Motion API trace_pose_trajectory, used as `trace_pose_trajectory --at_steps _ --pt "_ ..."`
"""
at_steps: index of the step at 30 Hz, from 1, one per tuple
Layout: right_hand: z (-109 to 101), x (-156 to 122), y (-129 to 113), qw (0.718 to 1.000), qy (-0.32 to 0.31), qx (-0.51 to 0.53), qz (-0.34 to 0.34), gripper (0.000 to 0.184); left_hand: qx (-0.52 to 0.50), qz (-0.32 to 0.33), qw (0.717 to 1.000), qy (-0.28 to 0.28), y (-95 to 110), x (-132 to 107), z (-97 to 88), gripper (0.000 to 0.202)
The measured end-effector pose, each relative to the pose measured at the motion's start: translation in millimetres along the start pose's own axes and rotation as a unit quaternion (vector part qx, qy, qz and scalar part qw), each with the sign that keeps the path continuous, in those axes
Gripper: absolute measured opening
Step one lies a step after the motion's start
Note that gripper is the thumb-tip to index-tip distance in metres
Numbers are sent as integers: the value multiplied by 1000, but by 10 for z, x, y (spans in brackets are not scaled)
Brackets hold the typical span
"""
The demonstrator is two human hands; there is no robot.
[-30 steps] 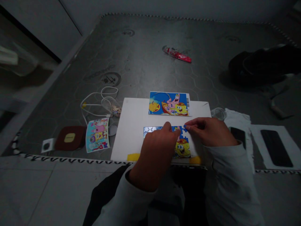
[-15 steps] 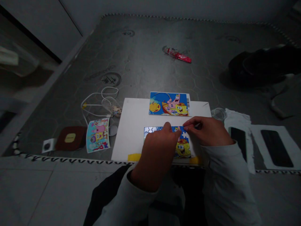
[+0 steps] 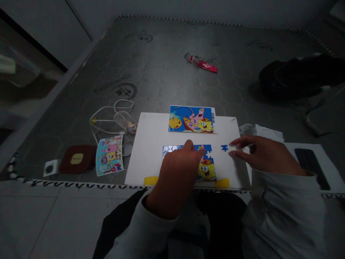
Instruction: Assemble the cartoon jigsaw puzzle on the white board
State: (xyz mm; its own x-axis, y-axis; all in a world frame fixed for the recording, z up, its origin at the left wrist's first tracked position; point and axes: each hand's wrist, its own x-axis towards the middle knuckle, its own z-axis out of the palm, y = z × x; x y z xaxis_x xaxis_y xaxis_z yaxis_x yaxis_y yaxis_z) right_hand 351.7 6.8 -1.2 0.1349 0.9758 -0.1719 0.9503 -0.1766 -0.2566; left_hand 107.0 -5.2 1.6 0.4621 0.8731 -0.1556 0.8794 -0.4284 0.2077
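My left hand [image 3: 176, 176] lies on a partly built cartoon jigsaw puzzle [image 3: 206, 169] on a white board [image 3: 151, 144], its fingers bent and pressing down on the pieces. A single blue puzzle piece [image 3: 224, 148] lies loose on the board just right of the puzzle. My right hand [image 3: 262, 154] hovers to the right of that piece, thumb and fingers apart and holding nothing. A reference picture card [image 3: 192, 119] sits at the board's far edge.
Left of the board lie a second cartoon card [image 3: 109, 155], a white cable [image 3: 113, 115], a brown pad [image 3: 77, 159] and a small white square [image 3: 49, 168]. A clear cup [image 3: 248, 129], white sheets with dark rectangles [image 3: 309, 162], a red wrapper [image 3: 201, 63] and dark clothing [image 3: 296, 77] lie right and beyond.
My right hand pulled away to the right from the puzzle's top right corner, and a blue piece now lies loose on the board. The left hand stayed put.
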Motion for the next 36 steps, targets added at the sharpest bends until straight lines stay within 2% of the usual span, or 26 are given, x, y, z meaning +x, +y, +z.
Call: trace_pose_trajectory --at_steps 5,9,19,25,33,36 --pt "79 65 -144 999 -25 20 -22 19 1 5 1000 -2 14 20 20 31" --pt "123 92 -149 998 -55 17 -30 13 3 6 1000 17 10 26 65 30" --pt "86 67 -200 987 -113 86 -81 13 6 -2 1000 5 15 42 54 32" --pt "73 -12 -389 977 -121 173 4 7 5 0 1000 -9 11 45 39 32" --pt "167 15 -475 971 -147 187 14 5 -2 5 1000 1 5 24 21 30" --pt "181 18 -504 977 -131 164 22 2 -3 2 1000 -5 9 30 7 30"
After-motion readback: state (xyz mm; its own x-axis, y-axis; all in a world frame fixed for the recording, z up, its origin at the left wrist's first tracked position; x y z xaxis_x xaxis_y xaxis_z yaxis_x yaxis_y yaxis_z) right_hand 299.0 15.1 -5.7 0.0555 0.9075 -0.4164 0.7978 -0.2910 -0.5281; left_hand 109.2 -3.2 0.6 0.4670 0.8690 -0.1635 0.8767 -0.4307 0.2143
